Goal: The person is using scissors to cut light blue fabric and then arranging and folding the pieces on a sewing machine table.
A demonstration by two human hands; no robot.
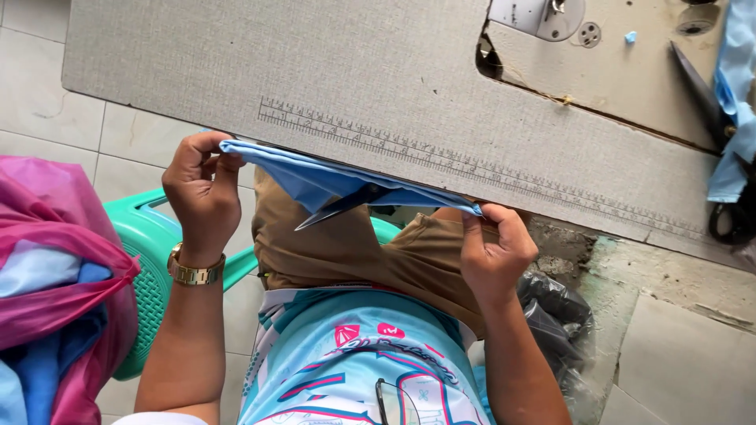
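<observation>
Seen from the head camera, the left hand (203, 197) is pinching one end of a folded strip of light blue fabric (331, 179) between thumb and fingers, and the right hand (494, 250) is gripping the other end the same way, so both hands are clenched on the cloth and are holding it taut. The strip is hanging just in front of the near edge of the grey desk (315, 71), above the person's brown-clad lap, with its left end higher than its right. A gold wristwatch (194, 273) is sitting on the left wrist. A printed ruler scale (480, 167) is running along the desk's near edge. Dark scissors (709, 102) are lying at the far right of the desk, beside more blue cloth (734, 86). A green plastic stool (153, 260) is standing under the person, and a pink bag (55, 267) holding blue fabric is lying at the left.
</observation>
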